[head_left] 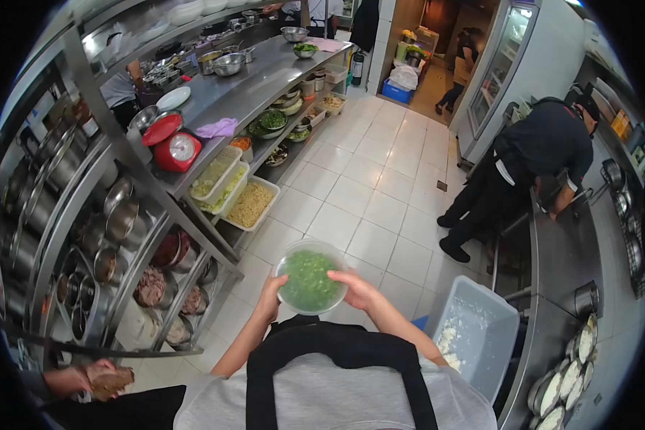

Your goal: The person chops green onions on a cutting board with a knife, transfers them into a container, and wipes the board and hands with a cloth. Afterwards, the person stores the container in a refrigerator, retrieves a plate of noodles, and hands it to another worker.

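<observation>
Between my two hands is a round, see-through bowl (311,278) with chopped green pieces inside, held in front of my chest over the tiled floor. My left hand (271,295) grips the bowl's left side, its thumb near the rim. On the right side my right hand (356,289) holds the bowl, thumb laid over the edge. The undersides of my fingers are hidden by the bowl. Whether the bowl has a lid I cannot tell.
Left stands a steel counter (276,61) with a red scale (178,150) and food trays (249,204) beneath. A grey tub (473,337) is at my right. One person (537,143) bends over the right counter; another person's hand (104,378) holds something brown at lower left.
</observation>
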`<state>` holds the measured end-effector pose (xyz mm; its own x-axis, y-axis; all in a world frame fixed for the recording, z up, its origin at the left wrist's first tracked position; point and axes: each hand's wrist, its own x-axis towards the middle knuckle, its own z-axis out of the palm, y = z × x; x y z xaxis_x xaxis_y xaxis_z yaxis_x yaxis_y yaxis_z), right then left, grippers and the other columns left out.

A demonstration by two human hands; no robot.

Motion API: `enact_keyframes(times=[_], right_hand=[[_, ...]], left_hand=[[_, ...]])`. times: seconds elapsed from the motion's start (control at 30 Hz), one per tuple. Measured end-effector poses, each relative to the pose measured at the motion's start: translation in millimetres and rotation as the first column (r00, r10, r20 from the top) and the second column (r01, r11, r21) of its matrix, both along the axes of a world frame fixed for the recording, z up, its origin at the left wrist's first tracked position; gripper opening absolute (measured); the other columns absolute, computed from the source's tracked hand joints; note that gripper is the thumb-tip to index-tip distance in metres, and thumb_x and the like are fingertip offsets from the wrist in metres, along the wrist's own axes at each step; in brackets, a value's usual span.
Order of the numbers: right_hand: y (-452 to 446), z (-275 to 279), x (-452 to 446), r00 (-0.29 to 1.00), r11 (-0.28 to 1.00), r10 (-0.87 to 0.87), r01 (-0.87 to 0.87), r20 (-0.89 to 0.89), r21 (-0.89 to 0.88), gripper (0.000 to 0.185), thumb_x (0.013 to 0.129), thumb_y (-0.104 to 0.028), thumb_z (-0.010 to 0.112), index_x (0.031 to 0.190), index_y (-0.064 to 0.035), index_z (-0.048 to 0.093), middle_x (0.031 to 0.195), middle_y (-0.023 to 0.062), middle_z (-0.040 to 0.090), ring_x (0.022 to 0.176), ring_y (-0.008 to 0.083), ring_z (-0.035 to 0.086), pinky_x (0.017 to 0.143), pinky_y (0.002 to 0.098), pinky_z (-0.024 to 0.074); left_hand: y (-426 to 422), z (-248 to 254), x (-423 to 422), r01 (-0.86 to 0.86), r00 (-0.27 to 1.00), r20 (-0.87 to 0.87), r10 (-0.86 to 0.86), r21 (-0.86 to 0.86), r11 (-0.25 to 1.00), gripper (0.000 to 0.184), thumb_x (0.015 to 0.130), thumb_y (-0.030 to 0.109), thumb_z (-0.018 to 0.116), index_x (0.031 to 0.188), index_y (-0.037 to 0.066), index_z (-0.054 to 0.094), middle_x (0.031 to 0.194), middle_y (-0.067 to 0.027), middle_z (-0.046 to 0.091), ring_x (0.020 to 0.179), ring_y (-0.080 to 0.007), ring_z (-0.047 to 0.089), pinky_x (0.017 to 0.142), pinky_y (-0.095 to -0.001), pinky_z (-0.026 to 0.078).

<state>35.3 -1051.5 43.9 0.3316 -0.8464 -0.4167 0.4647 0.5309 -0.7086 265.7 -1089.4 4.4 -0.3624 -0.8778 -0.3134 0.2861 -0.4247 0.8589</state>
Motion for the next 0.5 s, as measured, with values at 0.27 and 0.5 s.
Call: enact_keyframes(times=[0.27,0.5], right_hand=[[-144,7,-89,0.865,0.834,-0.501,0.494,0.04,-0.247,0.062,0.089,-0.033,0.062,0.139,-0.0056,0.038,0.132,0.0113,0.051,0.123,0.0252,0.048,0.101,0.0424,0.0411],[-244,-22,-156,0.658,0.635,-0.751,0.745,0.064,-0.206,0.055,0.093,-0.037,0.055,0.138,-0.0098,0.04,0.133,0.0106,0.05,0.125,0.0253,0.047,0.101,0.0487,0.0395]], left_hand=[[-205,61,-140,0.153,0.986,-0.059,-0.159,-0.097,0.983,0.095,0.083,0.052,0.062,0.151,0.019,0.005,0.152,-0.0203,0.012,0.139,-0.0379,0.016,0.101,-0.0639,0.029],[-284,45,-264,0.204,0.97,-0.101,-0.221,-0.155,0.967,0.107,0.076,0.03,0.074,0.151,0.011,0.0,0.148,-0.021,0.022,0.133,-0.0349,0.032,0.104,-0.0481,0.037]])
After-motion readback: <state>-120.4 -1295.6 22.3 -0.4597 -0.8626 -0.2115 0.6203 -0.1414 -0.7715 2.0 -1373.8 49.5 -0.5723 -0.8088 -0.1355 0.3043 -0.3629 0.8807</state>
